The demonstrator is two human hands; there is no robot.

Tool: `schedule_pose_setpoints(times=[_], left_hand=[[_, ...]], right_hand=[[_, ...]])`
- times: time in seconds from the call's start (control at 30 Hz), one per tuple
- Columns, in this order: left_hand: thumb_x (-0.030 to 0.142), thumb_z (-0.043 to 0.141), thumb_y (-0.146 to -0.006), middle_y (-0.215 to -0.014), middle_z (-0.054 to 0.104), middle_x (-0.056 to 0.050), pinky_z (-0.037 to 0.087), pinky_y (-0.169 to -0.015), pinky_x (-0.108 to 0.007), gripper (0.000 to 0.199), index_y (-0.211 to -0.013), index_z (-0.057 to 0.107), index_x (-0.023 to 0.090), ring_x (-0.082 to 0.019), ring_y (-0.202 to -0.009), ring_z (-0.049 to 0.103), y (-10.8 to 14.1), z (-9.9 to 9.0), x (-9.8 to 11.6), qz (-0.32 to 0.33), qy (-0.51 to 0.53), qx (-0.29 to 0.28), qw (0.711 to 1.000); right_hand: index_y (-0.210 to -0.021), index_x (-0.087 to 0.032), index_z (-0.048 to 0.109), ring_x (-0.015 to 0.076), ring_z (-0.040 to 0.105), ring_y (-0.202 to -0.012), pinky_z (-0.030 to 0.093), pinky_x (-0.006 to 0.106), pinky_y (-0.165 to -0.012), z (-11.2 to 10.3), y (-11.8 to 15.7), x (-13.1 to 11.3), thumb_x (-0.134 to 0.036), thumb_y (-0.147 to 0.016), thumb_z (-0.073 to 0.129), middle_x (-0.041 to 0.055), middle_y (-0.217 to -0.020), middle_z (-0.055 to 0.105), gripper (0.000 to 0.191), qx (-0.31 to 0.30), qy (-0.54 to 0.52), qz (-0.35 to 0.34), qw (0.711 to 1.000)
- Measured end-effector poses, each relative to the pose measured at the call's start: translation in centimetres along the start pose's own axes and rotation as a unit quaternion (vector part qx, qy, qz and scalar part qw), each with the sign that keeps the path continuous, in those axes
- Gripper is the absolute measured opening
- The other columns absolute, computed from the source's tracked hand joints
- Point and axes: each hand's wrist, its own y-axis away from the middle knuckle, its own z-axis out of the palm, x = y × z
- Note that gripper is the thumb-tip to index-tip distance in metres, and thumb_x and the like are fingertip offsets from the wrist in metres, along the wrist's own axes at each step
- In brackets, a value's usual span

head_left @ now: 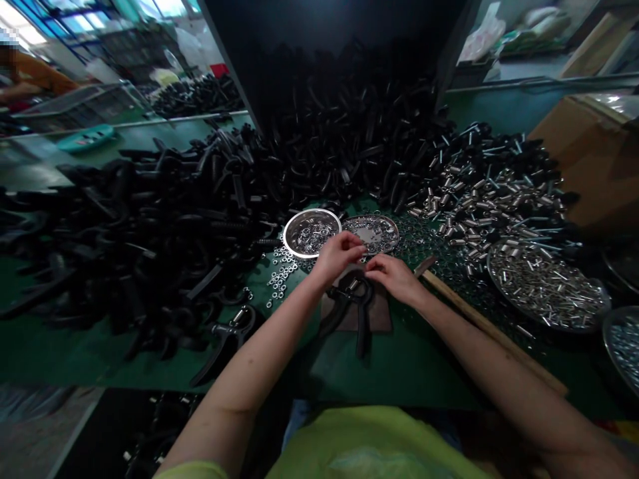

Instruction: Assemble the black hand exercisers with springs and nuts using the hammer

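A black plier-like tool with a spring [363, 313] lies on a small brown plate [383, 318] in front of me, its handles toward my body. Above its upper end, my left hand [340, 256] has its fingers pinched together beside the round metal bowl [286, 241]. My right hand [394, 276] is close by on the right, fingers also pinched, over the tool's right edge. Whatever either pinch holds is too small to make out. Behind both hands is an oval tray [398, 234] of small metal parts.
Black parts [200, 179] are heaped left and behind. A hammer [479, 319] lies right, near springs and bolts [479, 199] and a bowl of metal pins [549, 286]. A cardboard box [589, 159] stands far right. Another person's arm [22, 92] shows at upper left.
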Motion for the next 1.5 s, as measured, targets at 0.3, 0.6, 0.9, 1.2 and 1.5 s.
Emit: schedule_pose_setpoints(times=[0.3, 0.6, 0.9, 1.2, 1.5], left_hand=[[0.037, 0.073, -0.066, -0.068, 0.061, 0.001, 0.044, -0.060, -0.023, 0.026, -0.075, 0.062, 0.015, -0.010, -0.061, 0.055, 9.8, -2.8, -2.6, -0.133, 0.112, 0.035, 0.984], [0.027, 0.070, -0.072, -0.089, 0.063, -0.002, 0.038, -0.088, -0.034, 0.005, -0.073, 0.070, 0.022, -0.019, -0.092, 0.054, 9.0, -1.1, -3.4, 0.052, -0.215, 0.044, 0.974], [0.027, 0.071, -0.071, -0.087, 0.060, 0.000, 0.039, -0.081, -0.029, 0.011, -0.074, 0.064, 0.019, -0.017, -0.089, 0.053, 8.3, -0.3, -3.8, 0.002, -0.250, 0.022, 0.968], [0.031, 0.071, -0.069, -0.085, 0.060, 0.000, 0.041, -0.076, -0.027, 0.016, -0.072, 0.063, 0.018, -0.015, -0.082, 0.055, 7.4, -0.4, -4.4, -0.045, -0.206, 0.005, 0.977], [0.026, 0.074, -0.065, -0.079, 0.062, 0.001, 0.043, -0.075, -0.028, 0.014, -0.071, 0.063, 0.018, -0.015, -0.078, 0.057, 7.2, -0.5, -4.6, -0.065, -0.181, 0.000, 0.981]], right_hand=[[-0.077, -0.016, 0.061, 0.0174, 0.055, -0.084, 0.039, 0.028, -0.076, 1.3, -0.8, -1.2, -0.013, -0.079, 0.058, 0.0053, -0.083, 0.061, 0.005, -0.049, 0.105, -0.019, 0.993], [-0.078, -0.017, 0.062, 0.0156, 0.056, -0.078, 0.036, 0.025, -0.068, 1.5, -1.5, -1.5, -0.014, -0.077, 0.058, 0.0031, -0.081, 0.063, 0.005, -0.086, 0.136, 0.018, 0.987], [-0.103, -0.020, 0.058, 0.0190, 0.054, -0.092, 0.040, 0.031, -0.080, -0.5, 1.7, -1.6, -0.020, -0.081, 0.057, 0.0051, -0.096, 0.061, 0.022, -0.040, 0.170, -0.017, 0.985], [-0.089, -0.014, 0.057, 0.0283, 0.053, -0.085, 0.041, 0.036, -0.068, -6.3, 11.7, 4.6, -0.044, -0.086, 0.048, 0.0137, -0.087, 0.057, 0.032, 0.049, 0.490, 0.191, 0.849], [-0.115, -0.022, 0.052, 0.0184, 0.061, -0.064, 0.045, 0.030, -0.057, -5.4, 9.3, -4.3, -0.039, -0.094, 0.029, 0.0040, -0.078, 0.064, 0.035, 0.110, 0.170, 0.139, 0.969]])
